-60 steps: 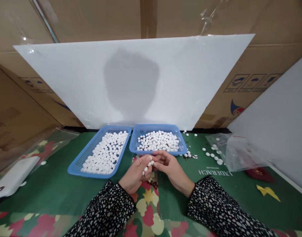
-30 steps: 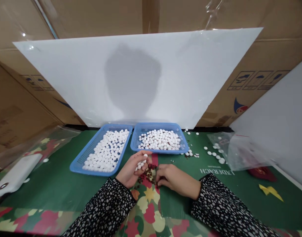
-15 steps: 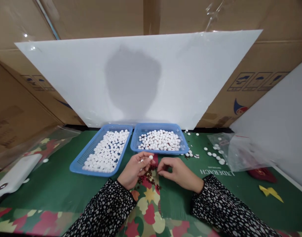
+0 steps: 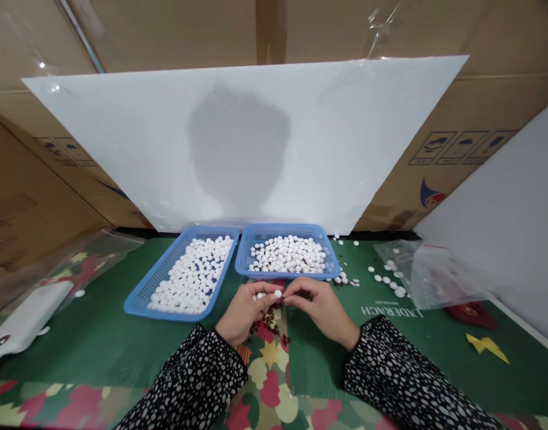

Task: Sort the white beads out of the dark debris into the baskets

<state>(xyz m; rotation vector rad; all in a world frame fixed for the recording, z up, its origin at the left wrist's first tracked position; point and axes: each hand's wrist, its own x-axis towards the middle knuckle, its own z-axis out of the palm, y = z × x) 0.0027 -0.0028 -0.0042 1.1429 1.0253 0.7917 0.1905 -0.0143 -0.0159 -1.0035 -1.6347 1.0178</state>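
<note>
My left hand (image 4: 247,309) is closed round a few small white round pieces, one of which (image 4: 278,294) sticks out between thumb and forefinger. Close by on its right, my right hand (image 4: 317,306) is pinched at the fingertips beside that piece; whatever it holds is too small to make out. Beneath both hands lies a scatter of tiny dark reddish-brown bits (image 4: 269,324). Just beyond them stands a blue basket (image 4: 286,276) of white round pieces mixed with some dark bits. A second blue basket (image 4: 135,303), at an angle on the left, holds many white round pieces.
Loose white pieces (image 4: 398,292) lie on the right near a clear plastic bag (image 4: 439,278). Yellow scraps (image 4: 488,346) and a dark red item (image 4: 473,316) are further right. At the left edge is a white device (image 4: 30,319). A white board (image 4: 328,143) leans behind the baskets.
My right hand has moved left, bringing its pinched fingertips up to the white piece in my left hand. My left hand has turned slightly, with its thumb nearer the right hand.
</note>
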